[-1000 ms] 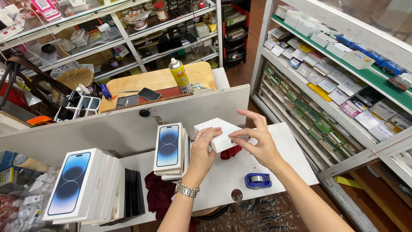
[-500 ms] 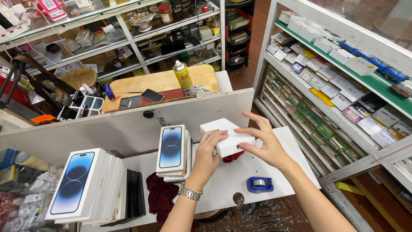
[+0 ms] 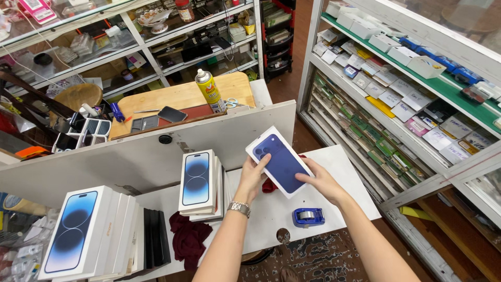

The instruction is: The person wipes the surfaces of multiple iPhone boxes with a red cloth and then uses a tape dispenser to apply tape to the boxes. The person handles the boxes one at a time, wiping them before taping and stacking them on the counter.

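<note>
From the head view, both hands held a white phone box with a blue phone pictured on top, above the white desk: the left hand gripped its near-left edge, the right hand its lower right corner. A blue tape dispenser sat on the desk just below the right hand, and a stack of similar boxes stood left of the left hand.

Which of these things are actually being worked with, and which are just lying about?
In hand:
- phone box with blue picture, held by left hand and right hand

Lying about:
- stacked phone boxes
- blue tape dispenser
- dark red cloth
- yellow spray can
</note>
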